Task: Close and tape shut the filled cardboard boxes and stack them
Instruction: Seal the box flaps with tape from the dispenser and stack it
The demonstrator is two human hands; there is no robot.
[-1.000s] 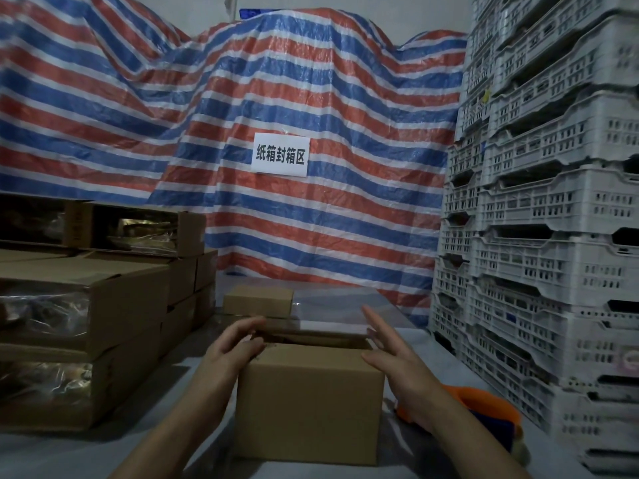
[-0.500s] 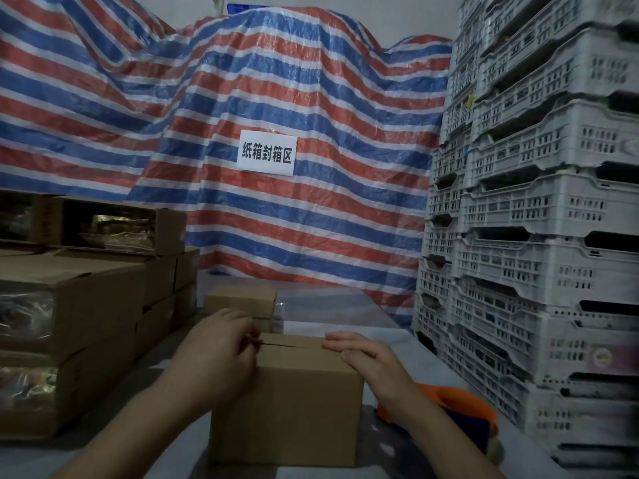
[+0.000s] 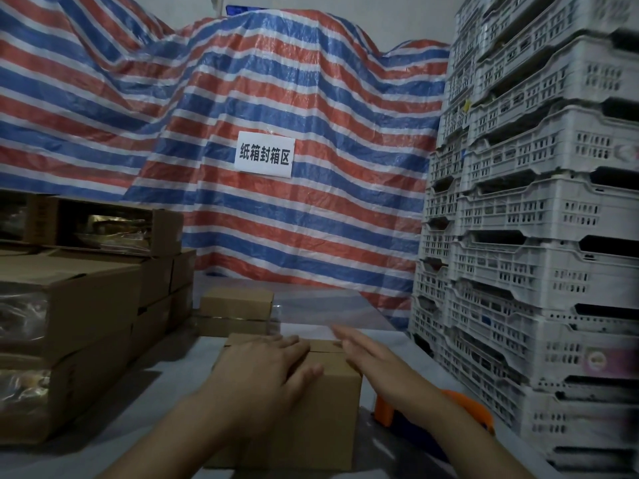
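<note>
Striped tarp [image 3: 276,108] behind grey table [image 3: 166,402]. Left hand [image 3: 266,366] and right hand [image 3: 377,361], fingers straight, press box [image 3: 311,420] flaps flat, likely for taping. Orange tape dispenser [image 3: 460,406] beside.

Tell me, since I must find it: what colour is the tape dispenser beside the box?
Orange tape dispenser, in the head view.

Both hands [image 3: 266,371] bare, no gloves, rings or watch; forearms uncovered (no sleeve reaches into view).
</note>
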